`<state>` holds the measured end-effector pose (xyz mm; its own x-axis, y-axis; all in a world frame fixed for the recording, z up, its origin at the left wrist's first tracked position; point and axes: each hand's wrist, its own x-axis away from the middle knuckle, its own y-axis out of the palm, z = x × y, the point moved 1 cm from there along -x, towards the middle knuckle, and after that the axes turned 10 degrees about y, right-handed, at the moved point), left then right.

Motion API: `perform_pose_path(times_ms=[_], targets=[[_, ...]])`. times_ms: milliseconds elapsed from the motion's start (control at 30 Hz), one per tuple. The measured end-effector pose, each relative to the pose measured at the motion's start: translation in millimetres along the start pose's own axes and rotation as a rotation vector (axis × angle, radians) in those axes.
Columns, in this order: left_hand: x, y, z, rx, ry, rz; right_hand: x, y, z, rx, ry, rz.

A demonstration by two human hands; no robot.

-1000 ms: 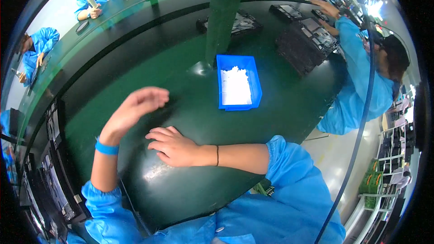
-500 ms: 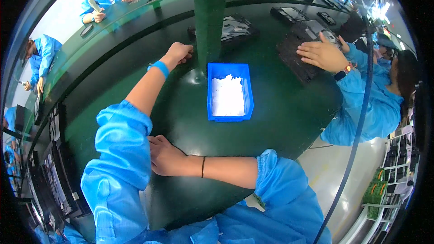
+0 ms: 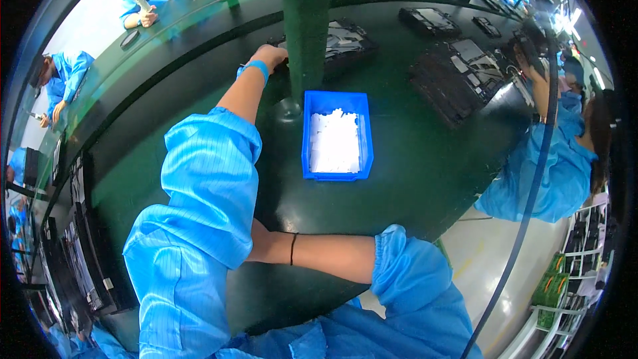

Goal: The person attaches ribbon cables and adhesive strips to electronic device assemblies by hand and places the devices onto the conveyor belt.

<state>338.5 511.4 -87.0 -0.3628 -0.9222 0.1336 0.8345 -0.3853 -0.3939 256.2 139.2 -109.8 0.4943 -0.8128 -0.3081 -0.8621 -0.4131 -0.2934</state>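
My left hand [image 3: 272,56] reaches far out, beside the green post [image 3: 307,33]. It is at the left end of a dark, opened laptop base [image 3: 345,41] that lies partly behind the post. Its fingers are turned away, so I cannot see whether they grip the edge. My right hand [image 3: 261,240] lies low across my front. The left sleeve covers its fingers and anything in them. A blue plastic bin [image 3: 369,153] with small white pieces [image 3: 334,143] stands on the dark green table, to the right of both hands.
At the right, a co-worker's hand [image 3: 531,66] is beside another opened laptop base [image 3: 458,73]. More device parts [image 3: 428,21] sit farther back. Several dark laptop parts [image 3: 83,259] stand in a row along the left. A black cable [image 3: 525,219] hangs down the right side.
My left hand has moved forward and slightly right to the laptop base. Its sleeve now hides most of my right hand. The co-worker's hands have drawn back to the right.
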Motion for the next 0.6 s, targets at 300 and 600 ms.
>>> perform_pose_path(times_ms=[300, 600], targets=[[26, -27, 15, -0.042, -0.113, 0.134, -1, 1, -13, 0.085, -0.028, -0.007], [35, -16, -2, 0.816, -0.148, 0.174, -10, -6, -27, 0.112, -0.051, 0.095]])
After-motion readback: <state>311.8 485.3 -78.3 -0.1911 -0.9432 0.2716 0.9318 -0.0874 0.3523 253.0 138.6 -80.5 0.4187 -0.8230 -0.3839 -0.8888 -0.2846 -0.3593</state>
